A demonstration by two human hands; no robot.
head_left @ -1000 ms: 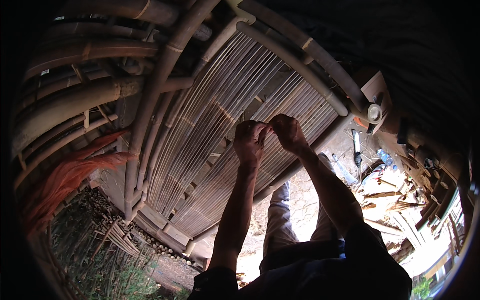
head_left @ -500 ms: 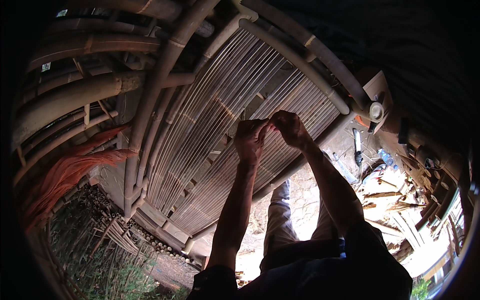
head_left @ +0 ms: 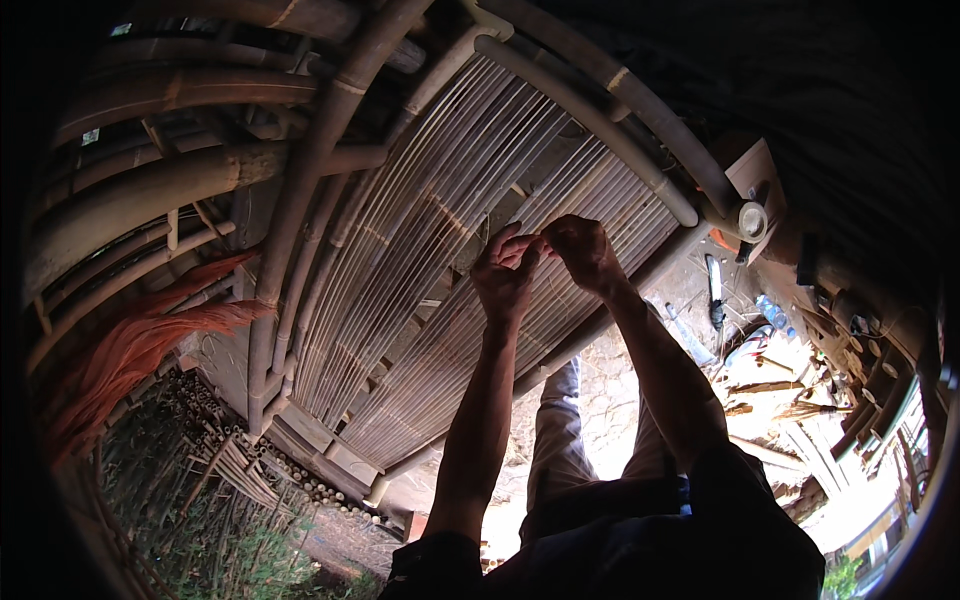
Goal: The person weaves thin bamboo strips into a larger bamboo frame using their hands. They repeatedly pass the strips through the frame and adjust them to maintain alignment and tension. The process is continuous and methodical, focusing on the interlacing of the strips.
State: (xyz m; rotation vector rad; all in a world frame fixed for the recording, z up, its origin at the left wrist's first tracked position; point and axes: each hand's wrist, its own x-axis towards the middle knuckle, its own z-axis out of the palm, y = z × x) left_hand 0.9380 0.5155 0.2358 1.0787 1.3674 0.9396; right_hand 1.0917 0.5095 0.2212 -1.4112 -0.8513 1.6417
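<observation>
Above a slatted bamboo seat [head_left: 400, 290], both hands meet at their fingertips. My left hand [head_left: 503, 272] is closed in a loose curl, its fingers bent toward the right hand. My right hand [head_left: 584, 256] is closed in a pinch, knuckles up, just beside the left fingertips. Whatever lies between the fingers is too small and dark to make out. Beneath them run long thin bamboo slats with a gap along the middle, framed by thick bamboo poles such as the front rail [head_left: 560, 352].
Reddish fibre strands [head_left: 150, 335] hang over poles at the left. A stack of bamboo [head_left: 240, 470] lies beyond. To the right, on the ground, are a knife-like blade with a dark handle [head_left: 715, 292], a plastic bottle [head_left: 771, 312], a cardboard box [head_left: 752, 180] and bamboo scraps [head_left: 790, 400].
My left hand's fingers have loosened and spread a little. The right hand has shifted slightly up, still pinched. The bamboo seat stays in place.
</observation>
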